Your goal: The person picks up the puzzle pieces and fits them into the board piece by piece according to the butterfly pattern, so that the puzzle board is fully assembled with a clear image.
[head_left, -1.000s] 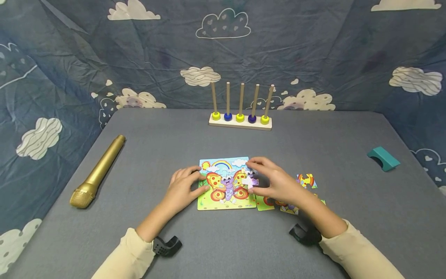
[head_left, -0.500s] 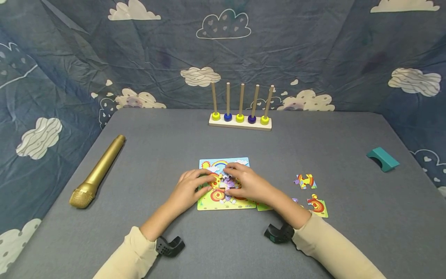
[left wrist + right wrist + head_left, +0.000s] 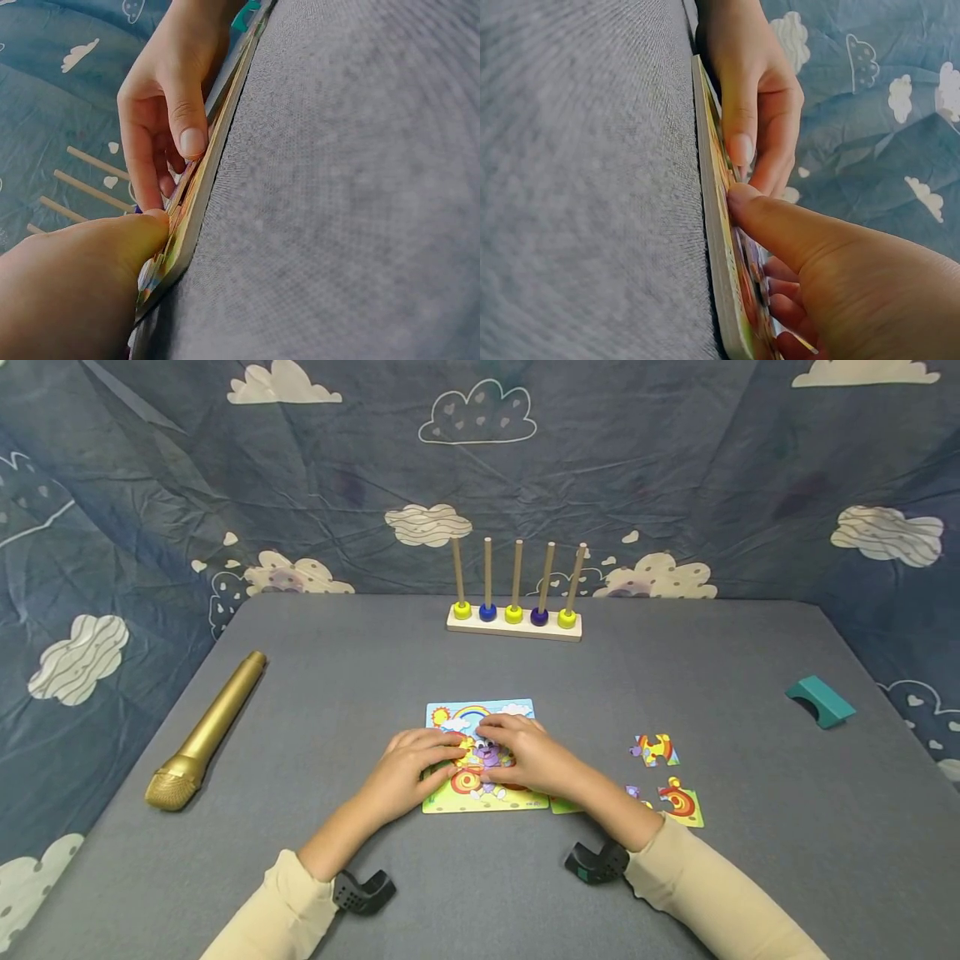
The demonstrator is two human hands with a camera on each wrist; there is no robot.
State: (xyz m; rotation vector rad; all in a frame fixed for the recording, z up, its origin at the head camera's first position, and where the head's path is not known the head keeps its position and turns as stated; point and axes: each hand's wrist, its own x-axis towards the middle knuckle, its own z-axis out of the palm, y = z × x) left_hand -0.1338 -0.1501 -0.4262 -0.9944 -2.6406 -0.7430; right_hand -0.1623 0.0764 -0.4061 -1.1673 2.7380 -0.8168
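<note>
A butterfly jigsaw board (image 3: 487,804) lies flat on the grey table. My right hand (image 3: 532,758) is over the middle of it, thumb and fingers on opposite sides of a jigsaw piece (image 3: 491,755) with the purple butterfly's face. In the right wrist view, the right thumb (image 3: 746,199) is right at the board's surface. My left hand (image 3: 408,772) rests on the board's left side, its fingertips over the left wing and close to that piece. From the left wrist view, the left thumb (image 3: 154,223) touches the board. The hands hide parts of the picture.
Loose jigsaw pieces (image 3: 682,803) lie right of the board, some partly behind the right forearm; another piece (image 3: 655,749) is farther back. A peg stand with coloured rings (image 3: 513,622) stands at the back. A gold microphone (image 3: 210,727) lies left, a teal arch block (image 3: 821,702) right.
My right hand has moved left from the board's right edge to its middle, bringing the face piece down onto the picture. My left hand has shifted slightly right, farther over the board.
</note>
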